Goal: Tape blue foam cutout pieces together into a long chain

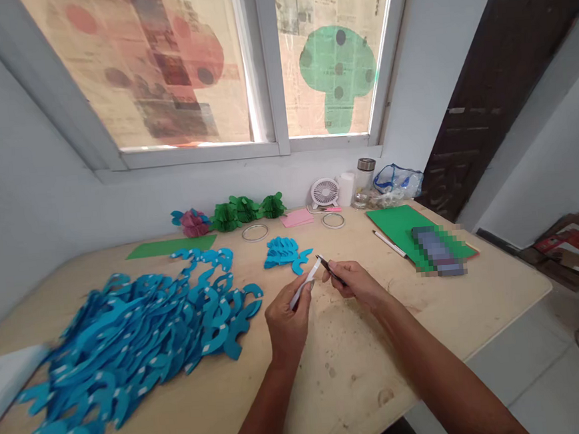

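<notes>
My left hand (288, 316) is closed, pinching a narrow white strip (304, 288) between thumb and fingers. The strip points up and to the right. Beside its upper end, my right hand (353, 284) grips a slim black tool (327, 267), mostly covered by the fingers, so its exact kind is unclear. The tool's tip is at or close to the strip's end; whether they touch I cannot tell. Just beyond the hands lies a small stack of blue paper cutouts (279, 252). A large heap of curved blue paper pieces (143, 335) with small white patches spreads to the left.
Along the back stand green paper shapes (245, 209), a small fan (324, 192) and a bottle (365, 177). Two tape rolls (255, 232) and pink paper (297, 218) lie nearer. On the right are green sheets (395, 225), a white pen (390, 243) and a blurred-out object (437, 251).
</notes>
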Demonstrator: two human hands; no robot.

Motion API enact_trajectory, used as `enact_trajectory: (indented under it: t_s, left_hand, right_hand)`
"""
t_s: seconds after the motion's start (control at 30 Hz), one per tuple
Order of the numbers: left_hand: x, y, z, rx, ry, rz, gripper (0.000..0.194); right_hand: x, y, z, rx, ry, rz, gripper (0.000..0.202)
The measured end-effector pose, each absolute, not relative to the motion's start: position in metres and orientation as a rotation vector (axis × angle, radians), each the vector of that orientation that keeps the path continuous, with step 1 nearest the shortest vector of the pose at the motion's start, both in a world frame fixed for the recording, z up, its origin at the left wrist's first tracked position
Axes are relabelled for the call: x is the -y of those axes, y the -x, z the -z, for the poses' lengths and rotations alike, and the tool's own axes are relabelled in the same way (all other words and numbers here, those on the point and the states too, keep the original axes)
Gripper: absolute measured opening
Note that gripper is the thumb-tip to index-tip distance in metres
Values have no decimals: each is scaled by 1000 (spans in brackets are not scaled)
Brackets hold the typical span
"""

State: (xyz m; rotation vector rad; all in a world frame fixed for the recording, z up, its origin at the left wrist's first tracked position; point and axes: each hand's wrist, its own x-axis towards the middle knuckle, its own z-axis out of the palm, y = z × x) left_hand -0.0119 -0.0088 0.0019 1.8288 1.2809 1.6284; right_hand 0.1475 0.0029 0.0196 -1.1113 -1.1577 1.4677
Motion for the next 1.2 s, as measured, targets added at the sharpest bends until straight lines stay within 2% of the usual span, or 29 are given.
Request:
enact_trajectory:
  t_s: [0.2,0.77,1.2]
  left_hand:
    - [8,12,0,-1265,-1819,-1653,24]
    - [8,11,2,-1279,-1811,-1673,24]
    - [8,10,4,-1274,-1822,-1626,24]
  right_hand:
    - [-3,-145,-19,1165,1184,-1327,44]
    - [2,-140,-20,1231,1101,-1384,43]
    - [1,-140,-17,1288,1136,-1210,43]
